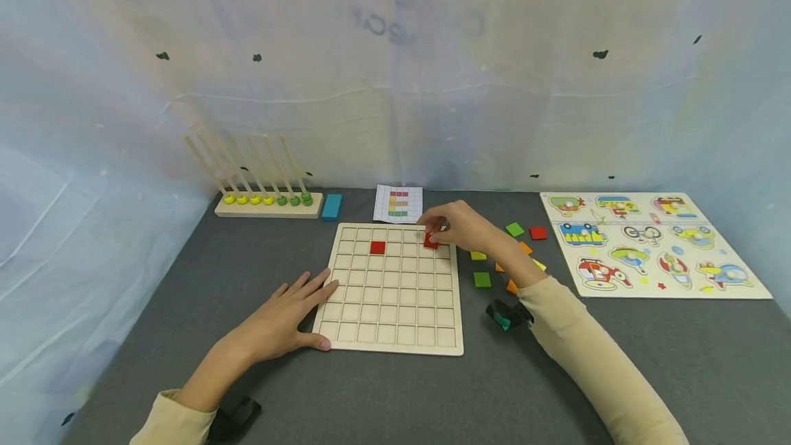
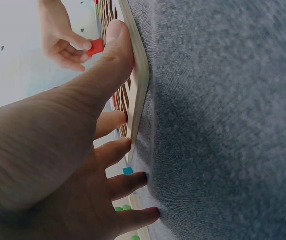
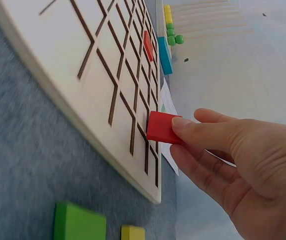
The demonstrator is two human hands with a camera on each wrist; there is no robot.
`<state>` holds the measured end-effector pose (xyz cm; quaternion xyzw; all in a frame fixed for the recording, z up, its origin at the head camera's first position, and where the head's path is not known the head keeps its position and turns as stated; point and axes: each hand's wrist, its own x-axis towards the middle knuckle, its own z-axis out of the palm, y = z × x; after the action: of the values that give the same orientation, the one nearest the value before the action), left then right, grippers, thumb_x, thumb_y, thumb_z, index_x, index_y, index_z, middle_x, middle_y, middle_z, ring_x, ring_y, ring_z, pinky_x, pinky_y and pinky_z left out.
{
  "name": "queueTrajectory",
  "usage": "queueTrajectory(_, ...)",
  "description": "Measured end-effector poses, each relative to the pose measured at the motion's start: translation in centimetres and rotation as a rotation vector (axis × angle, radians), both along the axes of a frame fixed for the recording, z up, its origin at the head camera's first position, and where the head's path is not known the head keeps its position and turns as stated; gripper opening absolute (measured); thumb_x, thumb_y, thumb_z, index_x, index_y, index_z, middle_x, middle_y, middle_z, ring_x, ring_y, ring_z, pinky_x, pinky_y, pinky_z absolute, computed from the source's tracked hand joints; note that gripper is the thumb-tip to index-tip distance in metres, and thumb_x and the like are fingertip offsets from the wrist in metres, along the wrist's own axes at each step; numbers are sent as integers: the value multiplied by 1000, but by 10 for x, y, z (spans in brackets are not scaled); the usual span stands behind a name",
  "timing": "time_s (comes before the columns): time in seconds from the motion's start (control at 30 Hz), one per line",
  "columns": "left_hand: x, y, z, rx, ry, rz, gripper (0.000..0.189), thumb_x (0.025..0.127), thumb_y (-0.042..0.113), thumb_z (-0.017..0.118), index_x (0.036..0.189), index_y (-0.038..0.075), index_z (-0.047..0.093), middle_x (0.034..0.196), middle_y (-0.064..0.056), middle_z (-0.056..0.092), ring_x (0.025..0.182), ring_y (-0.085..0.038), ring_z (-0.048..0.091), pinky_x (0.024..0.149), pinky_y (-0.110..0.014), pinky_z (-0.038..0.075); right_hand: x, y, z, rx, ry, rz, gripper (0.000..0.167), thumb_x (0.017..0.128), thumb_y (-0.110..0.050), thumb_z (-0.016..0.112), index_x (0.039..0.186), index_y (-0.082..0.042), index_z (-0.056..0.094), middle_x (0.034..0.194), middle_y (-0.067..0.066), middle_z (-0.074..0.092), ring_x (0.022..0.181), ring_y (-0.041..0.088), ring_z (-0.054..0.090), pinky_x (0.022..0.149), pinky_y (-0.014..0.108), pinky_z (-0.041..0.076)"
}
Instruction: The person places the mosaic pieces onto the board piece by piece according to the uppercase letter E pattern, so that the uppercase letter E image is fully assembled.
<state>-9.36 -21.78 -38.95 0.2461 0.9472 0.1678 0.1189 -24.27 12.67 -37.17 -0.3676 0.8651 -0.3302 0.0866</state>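
Over board (image 1: 391, 297), right hand (image 1: 460, 224), pinching red tile (image 3: 161, 127)

text: none legible | backdrop sheet (image 1: 494, 108): handwritten characters (image 1: 388, 29), upper middle, too faint to read

The left hand (image 2: 85, 132) spreads across the foreground, its thumb lying on the rim of a pale gridded board (image 2: 142, 75) and two fingers touching that edge, while the other two reach to the grey cloth (image 2: 222, 120). Behind the thumb, the right hand (image 2: 65, 42) pinches a red tile (image 2: 97, 47) beside the grid. A blue piece (image 2: 128, 171) and green beads (image 2: 127, 207) show between the fingers.
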Motion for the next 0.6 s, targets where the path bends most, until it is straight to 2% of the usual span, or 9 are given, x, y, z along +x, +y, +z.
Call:
queueTrajectory(0.17,-1,1,0,3,-3,0,97,78,59,70,154,13,33,161,-15,22,144,-47,20,108,-71,19,-3,-11,-3,-1,2,9,30,89,1,70,119,2,68,97,7,70,89,20,66,78,31,56)
queueTrajectory(0.43,0,1,2,-3,-15,-1,96,78,57,70,155,12,32,161,-15,21,144,-47,18,108,-71,19,-1,-33,-4,-19,22,37,30,88,1,70,118,1,69,99,7,70,89,20,65,74,29,54)
queueTrajectory(0.6,-2,3,4,-16,-21,-7,97,78,60,69,155,13,32,161,-14,21,144,-48,19,107,-71,19,2,-44,-10,-19,32,51,27,90,3,68,116,1,69,101,8,71,92,21,66,77,26,54)
